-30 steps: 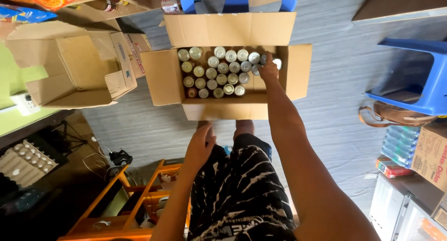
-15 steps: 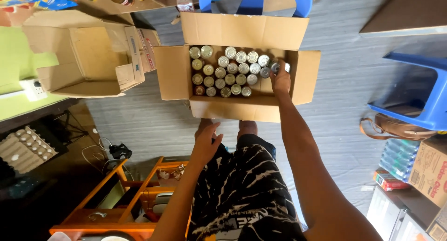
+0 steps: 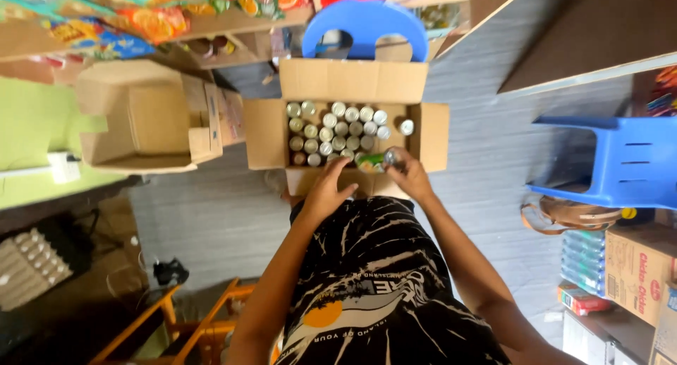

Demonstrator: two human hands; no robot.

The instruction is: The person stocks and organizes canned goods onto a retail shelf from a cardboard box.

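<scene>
An open cardboard box (image 3: 266, 134) on the floor in front of me holds several upright cans with silver tops (image 3: 339, 129). My right hand (image 3: 405, 173) is closed around a green can (image 3: 374, 161) lying sideways over the box's near edge. My left hand (image 3: 330, 188) reaches toward the same can with its fingers spread, its fingertips close to the can's left end. Whether it touches the can is unclear. My dark patterned shirt fills the lower middle of the view.
An empty open cardboard box (image 3: 144, 118) lies to the left. A blue plastic stool (image 3: 365, 25) stands behind the can box, another blue stool (image 3: 620, 164) to the right. Shelves of colourful packets run along the top. Orange wooden frame (image 3: 180, 323) lower left; cartons lower right.
My right hand has lifted a green can out of the box's right side and drawn it to the near edge. My left hand has risen from my lap toward it.
</scene>
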